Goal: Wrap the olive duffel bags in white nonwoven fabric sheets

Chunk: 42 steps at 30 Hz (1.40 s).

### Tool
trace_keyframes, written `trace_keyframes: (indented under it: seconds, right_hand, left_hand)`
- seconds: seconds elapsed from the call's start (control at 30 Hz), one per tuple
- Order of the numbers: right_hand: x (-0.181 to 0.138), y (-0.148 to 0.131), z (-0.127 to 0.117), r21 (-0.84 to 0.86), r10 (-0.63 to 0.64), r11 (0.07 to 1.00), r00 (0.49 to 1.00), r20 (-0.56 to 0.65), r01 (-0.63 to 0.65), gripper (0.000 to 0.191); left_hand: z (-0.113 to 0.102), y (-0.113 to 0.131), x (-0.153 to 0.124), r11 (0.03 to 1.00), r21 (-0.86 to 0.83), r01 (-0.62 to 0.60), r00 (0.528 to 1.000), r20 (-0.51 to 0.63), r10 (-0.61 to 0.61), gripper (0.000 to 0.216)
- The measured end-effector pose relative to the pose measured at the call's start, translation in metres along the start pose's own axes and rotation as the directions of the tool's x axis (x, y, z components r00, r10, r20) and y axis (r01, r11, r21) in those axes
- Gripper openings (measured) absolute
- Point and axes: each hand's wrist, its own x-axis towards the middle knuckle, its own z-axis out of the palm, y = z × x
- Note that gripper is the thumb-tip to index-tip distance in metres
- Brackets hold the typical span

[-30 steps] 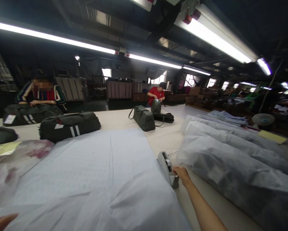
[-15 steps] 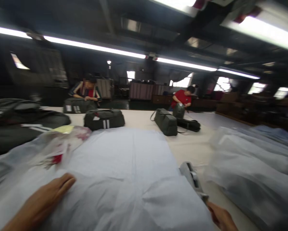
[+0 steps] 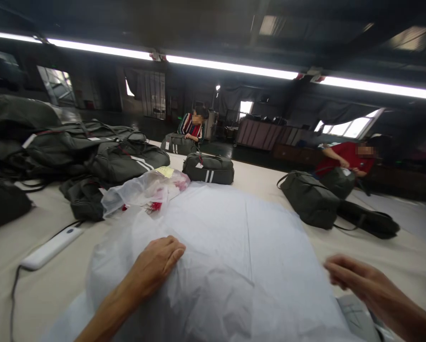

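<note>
A large white non-woven sheet (image 3: pixel 234 237) lies puffed up over something on the table in front of me. My left hand (image 3: pixel 156 263) rests on its near left part with the fingers lying loosely flat and nothing in them. My right hand (image 3: pixel 357 280) hovers just off the sheet's right edge, fingers pointing left and smeared by motion. Under that hand, at the bottom right, a grey tape dispenser (image 3: pixel 357 319) shows in part.
A clear plastic bag (image 3: pixel 145 190) with red bits lies at the sheet's far left. A white corded device (image 3: pixel 51 248) sits on the table (image 3: pixel 31 289). Dark green bags (image 3: pixel 91 152) pile up left; others (image 3: pixel 208 168) (image 3: pixel 308 199) stand beyond. Two people (image 3: pixel 190 127) (image 3: pixel 344 156) handle bags far off.
My view has swung left. My left hand came up onto the sheet. My right hand left the tape dispenser and now hangs above it.
</note>
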Motion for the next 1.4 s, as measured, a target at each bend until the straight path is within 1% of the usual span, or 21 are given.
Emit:
trace_keyframes:
  seconds: [0.03,0.07,0.1,0.17,0.23,0.27,0.3,0.33,0.43,0.57,0.7,0.8,0.93,1.07,1.1,1.17,1.27,1.3,1.33,1.37,1.4]
  right_hand:
    - [0.005,-0.035,0.027,0.015,-0.023,1.0,0.968,0.252,0.02,0.03]
    - [0.009,-0.069,0.058,0.069,-0.062,0.997,0.899,0.434,0.035,0.03]
    - [0.011,-0.099,0.089,0.107,-0.081,0.994,0.812,0.578,0.023,0.029]
    - [0.015,-0.143,0.149,0.107,-0.065,0.994,0.582,0.81,-0.037,0.028]
    - [0.022,-0.166,0.198,0.086,-0.056,0.994,0.373,0.926,-0.064,0.027]
    - [0.027,-0.171,0.217,0.063,-0.044,0.996,0.297,0.954,-0.056,0.026]
    - [0.034,-0.171,0.233,0.033,-0.024,0.999,0.241,0.97,-0.034,0.024]
    - [0.041,-0.17,0.247,-0.004,0.004,1.0,0.211,0.977,0.002,0.024]
    - [0.065,-0.159,0.273,-0.176,0.158,0.979,0.165,0.974,0.102,0.028]
    - [0.08,-0.153,0.287,-0.332,0.325,0.94,0.096,0.941,0.079,0.04]
    - [0.084,-0.154,0.292,-0.4,0.385,0.906,0.124,0.914,0.14,0.046]
    - [0.088,-0.141,0.299,-0.393,0.367,0.898,0.158,0.917,0.198,0.058]
    - [0.096,-0.108,0.303,-0.304,0.283,0.944,0.156,0.946,0.132,0.074]
    - [0.1,-0.094,0.29,-0.237,0.197,0.965,0.286,0.938,0.112,0.091]
    - [0.099,-0.095,0.286,-0.2,0.163,0.975,0.299,0.94,0.098,0.096]
    - [0.093,-0.098,0.281,-0.12,0.099,0.99,0.257,0.961,0.069,0.103]
    - [0.085,-0.093,0.284,-0.101,0.098,0.995,0.109,0.989,0.022,0.108]
    - [0.084,-0.088,0.286,-0.127,0.126,0.992,0.078,0.989,0.005,0.107]
    - [0.085,-0.084,0.287,-0.161,0.161,0.987,0.076,0.984,-0.005,0.108]
    - [0.086,-0.08,0.285,-0.197,0.196,0.98,0.113,0.974,-0.011,0.108]
    - [0.088,-0.079,0.282,-0.226,0.225,0.974,0.178,0.958,-0.017,0.107]
  left_hand:
    - [0.0,-0.002,0.0,1.0,-0.004,0.002,1.0,0.005,-0.002,0.04]
    - [0.0,-0.004,-0.001,1.0,-0.008,0.007,1.0,0.008,-0.007,0.038]
    - [0.0,-0.006,-0.001,1.0,-0.014,0.01,1.0,0.009,-0.01,0.036]
    - [0.003,-0.011,-0.002,1.0,-0.026,0.007,1.0,-0.003,-0.007,0.035]
    - [0.008,-0.017,-0.004,0.999,-0.032,-0.025,0.999,-0.042,0.024,0.034]
    - [0.012,-0.019,-0.006,0.998,-0.031,-0.048,0.996,-0.076,0.045,0.033]
    - [0.015,-0.021,-0.007,0.997,-0.025,-0.075,0.991,-0.115,0.072,0.032]
    - [0.017,-0.023,-0.008,0.994,-0.014,-0.106,0.981,-0.162,0.103,0.03]
    - [0.021,-0.023,-0.011,0.984,0.033,-0.175,0.932,-0.316,0.176,0.026]
    - [0.013,-0.02,-0.009,0.969,0.076,-0.237,0.857,-0.454,0.245,0.028]
    - [0.008,-0.022,-0.006,0.962,0.103,-0.254,0.845,-0.46,0.273,0.029]
    - [0.018,-0.027,-0.007,0.961,0.097,-0.258,0.841,-0.468,0.272,0.028]
    - [0.034,-0.029,-0.013,0.979,0.034,-0.2,0.818,-0.544,0.186,0.031]
    - [0.032,-0.028,-0.018,0.98,0.066,-0.19,0.891,-0.408,0.2,0.027]
    - [0.031,-0.028,-0.018,0.978,0.08,-0.192,0.896,-0.393,0.208,0.026]
    - [0.032,-0.029,-0.018,0.975,0.105,-0.197,0.89,-0.398,0.223,0.025]
    - [0.035,-0.032,-0.016,0.968,0.127,-0.215,0.845,-0.473,0.25,0.029]
    - [0.036,-0.034,-0.015,0.963,0.137,-0.231,0.833,-0.484,0.269,0.03]
    - [0.035,-0.035,-0.014,0.956,0.152,-0.249,0.829,-0.477,0.292,0.03]
    - [0.032,-0.036,-0.013,0.949,0.168,-0.265,0.831,-0.459,0.314,0.029]
    - [0.029,-0.036,-0.013,0.943,0.184,-0.278,0.839,-0.433,0.331,0.028]
